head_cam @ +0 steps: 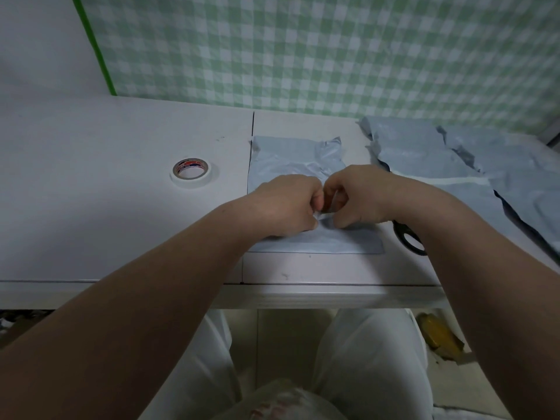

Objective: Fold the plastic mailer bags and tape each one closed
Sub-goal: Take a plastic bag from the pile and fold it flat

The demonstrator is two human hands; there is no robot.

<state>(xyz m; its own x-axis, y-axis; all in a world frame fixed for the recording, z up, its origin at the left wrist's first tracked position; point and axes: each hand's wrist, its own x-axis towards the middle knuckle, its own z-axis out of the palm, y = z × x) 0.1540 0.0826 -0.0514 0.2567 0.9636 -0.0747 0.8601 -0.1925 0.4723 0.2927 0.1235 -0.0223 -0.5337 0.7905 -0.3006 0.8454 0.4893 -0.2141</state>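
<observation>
A grey-blue plastic mailer bag (291,160) lies on the white table (106,225) in front of me, wrinkled at its far end. My left hand (286,204) and my right hand (356,197) meet over the bag's near half, fingers curled. Between their fingertips they pinch a small clear piece of tape (325,212) just above the bag. A roll of white tape (191,173) lies flat on the table to the left of the bag.
More grey-blue mailer bags (454,165) lie spread at the right, reaching the table's right edge. Black-handled scissors (409,237) sit beside my right wrist. A green checked cloth (303,50) hangs behind the table. My lap is below the front edge.
</observation>
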